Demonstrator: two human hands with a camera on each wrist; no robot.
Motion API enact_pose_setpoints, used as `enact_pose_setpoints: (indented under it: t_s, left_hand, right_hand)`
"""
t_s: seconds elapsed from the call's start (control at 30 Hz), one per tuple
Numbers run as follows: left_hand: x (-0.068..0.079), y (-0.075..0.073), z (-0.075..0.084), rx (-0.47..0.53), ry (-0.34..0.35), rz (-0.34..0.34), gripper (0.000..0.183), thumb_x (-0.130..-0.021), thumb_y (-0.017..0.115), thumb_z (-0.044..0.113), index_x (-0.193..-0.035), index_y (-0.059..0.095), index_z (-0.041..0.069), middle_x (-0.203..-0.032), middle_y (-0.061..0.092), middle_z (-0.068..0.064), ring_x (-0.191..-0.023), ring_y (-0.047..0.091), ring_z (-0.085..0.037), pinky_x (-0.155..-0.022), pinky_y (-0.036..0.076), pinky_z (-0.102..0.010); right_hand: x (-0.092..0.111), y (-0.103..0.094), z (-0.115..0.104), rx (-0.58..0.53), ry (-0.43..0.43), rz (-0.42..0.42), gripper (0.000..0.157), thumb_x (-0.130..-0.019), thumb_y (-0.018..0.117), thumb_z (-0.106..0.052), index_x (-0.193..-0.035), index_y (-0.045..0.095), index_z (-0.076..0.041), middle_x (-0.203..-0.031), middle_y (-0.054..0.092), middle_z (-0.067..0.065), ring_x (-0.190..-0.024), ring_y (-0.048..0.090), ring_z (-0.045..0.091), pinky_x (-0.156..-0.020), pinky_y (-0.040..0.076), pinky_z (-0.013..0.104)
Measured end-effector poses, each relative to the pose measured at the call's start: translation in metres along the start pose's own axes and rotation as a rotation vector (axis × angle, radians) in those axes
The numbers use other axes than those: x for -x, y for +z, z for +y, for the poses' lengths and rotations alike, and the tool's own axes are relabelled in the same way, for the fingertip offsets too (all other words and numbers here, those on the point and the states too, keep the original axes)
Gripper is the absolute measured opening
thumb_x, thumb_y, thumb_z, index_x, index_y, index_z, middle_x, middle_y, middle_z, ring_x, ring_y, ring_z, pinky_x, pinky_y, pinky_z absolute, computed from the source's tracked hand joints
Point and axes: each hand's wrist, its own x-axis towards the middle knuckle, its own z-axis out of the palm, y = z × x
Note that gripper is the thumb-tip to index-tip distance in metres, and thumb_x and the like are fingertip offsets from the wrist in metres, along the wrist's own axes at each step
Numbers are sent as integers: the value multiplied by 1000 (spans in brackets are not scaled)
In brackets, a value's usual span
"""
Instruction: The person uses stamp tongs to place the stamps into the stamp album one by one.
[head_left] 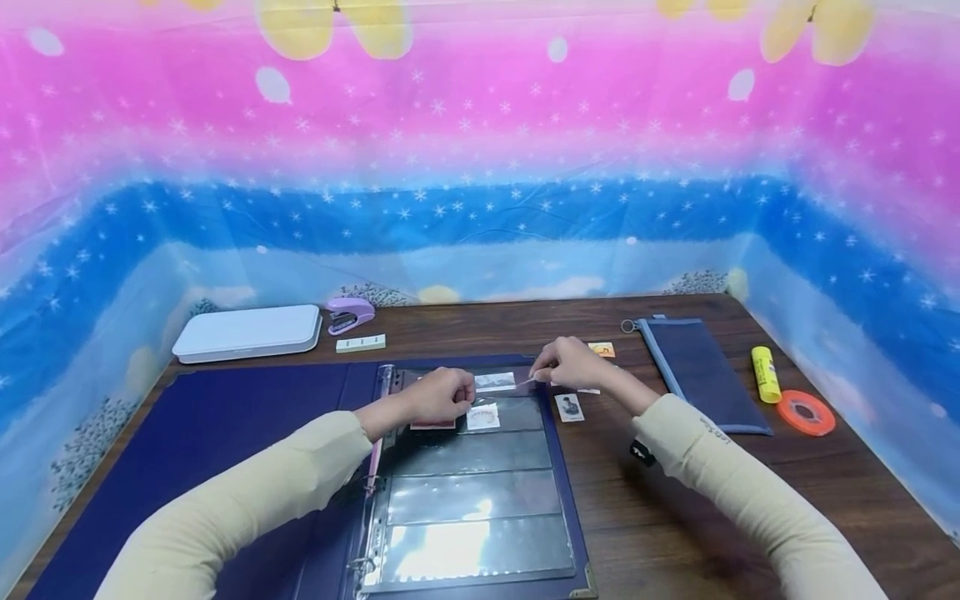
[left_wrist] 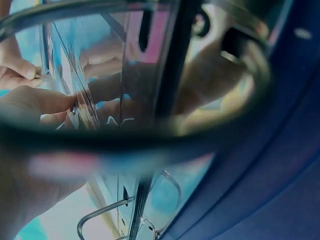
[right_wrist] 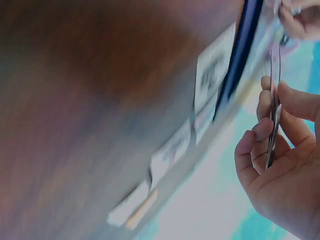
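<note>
A: Right hand (head_left: pixel 572 364) in action, and the right wrist view sells it: thumb and fingers pinch slim silver metal tweezers (right_wrist: pixel 274 112), clear along their length there, only a thin gleam from the head.

B: And their tips?

A: Over the upper pockets of the clear-fronted, dark-backed plastic pocket sheet (head_left: pixel 480 492), near a pale rectangular paper stamp (head_left: pixel 495 382). Whether they grip it, I can't tell.

B: Left hand (head_left: pixel 442 395)?

A: Curled above a small white paper stamp (head_left: pixel 483 417) on the sheet. The left wrist view gets underneath: thumb and forefinger pinch the sheet's clear film, with curved metal binder rings (left_wrist: pixel 105 208) looming close.

B: Only the head view takes in the whole navy ring binder (head_left: pixel 247 400), lying spread, plus the dark zip pouch (head_left: pixel 705 371) and yellow glue stick (head_left: pixel 766 375) off to the right.

A: Any lettering?

B: Dark script on the cream right sleeve (head_left: pixel 720 467), seemingly starting "Let's"; the rest is too small. The glue stick's print is unreadable.
</note>
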Motion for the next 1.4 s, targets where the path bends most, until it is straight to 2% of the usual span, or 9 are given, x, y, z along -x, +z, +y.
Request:
enact_pose_setpoints:
  t_s: [0.07,0.2,0.4,0.57,0.77,0.87,1.03,1.2,1.4]
  left_hand:
    - [0,1,0,-8,-5,1,5,-87,57,5,-83,59,5,-67,52,1,-58,42,-6,-60,38,-20]
    - [1,3,0,-20,2,13,4,-88,56,5,-85,59,5,-67,51,1,-58,42,-6,-61,38,-21]
    - [1,4,0,-23,17,22,4,-87,56,4,-87,60,3,-65,50,0,-57,41,-6,-62,38,-21]
    - [2,3,0,-26,23,22,5,-87,56,4,-89,60,3,-67,50,0,-57,40,-6,-62,38,-21]
    - [2,3,1,-25,36,33,5,-87,56,4,-91,60,4,-69,51,-1,-59,40,-6,-64,39,-21]
    - [2,3,1,-24,40,37,5,-87,56,3,-90,60,4,-69,51,-2,-58,39,-6,-64,39,-21]
    - [3,3,0,-25,42,37,5,-87,56,3,-90,60,4,-69,51,-2,-58,39,-6,-64,39,-22]
    - [2,3,1,-26,33,26,5,-88,56,4,-91,60,5,-70,51,-1,-59,40,-6,-64,39,-22]
    - [2,4,1,-14,21,32,6,-87,56,3,-90,60,4,-70,54,-2,-59,41,-7,-63,39,-21]
  right_hand:
    - [4,-9,8,-5,24,10,18,-90,57,-13,-96,73,-8,-97,69,10,-59,49,10,-59,39,25]
    - [17,-24,26,-3,83,20,19,-90,56,-12,-98,72,-6,-104,68,14,-57,48,10,-58,39,26]
    - [33,-30,48,9,143,5,18,-89,58,-11,-95,73,-5,-98,70,14,-48,32,11,-51,31,26]
    - [38,-27,57,70,117,-13,17,-88,59,-11,-95,74,-6,-96,72,12,-56,46,9,-54,33,26]
    - [41,-28,56,112,95,-11,15,-87,62,-13,-92,75,-9,-91,73,8,-71,61,11,-59,41,25]
    - [41,-29,56,110,79,-31,14,-87,62,-12,-90,75,-10,-89,73,8,-70,61,10,-60,42,25]
    - [42,-30,56,47,86,-85,14,-86,62,-10,-91,75,-9,-90,74,9,-63,55,8,-58,36,25]
    - [41,-30,59,-6,87,-129,12,-85,64,-10,-90,75,-8,-90,73,9,-70,60,8,-62,39,25]
    - [41,-27,62,-52,69,-160,12,-85,63,-7,-88,75,-7,-87,71,8,-71,56,9,-64,36,26]
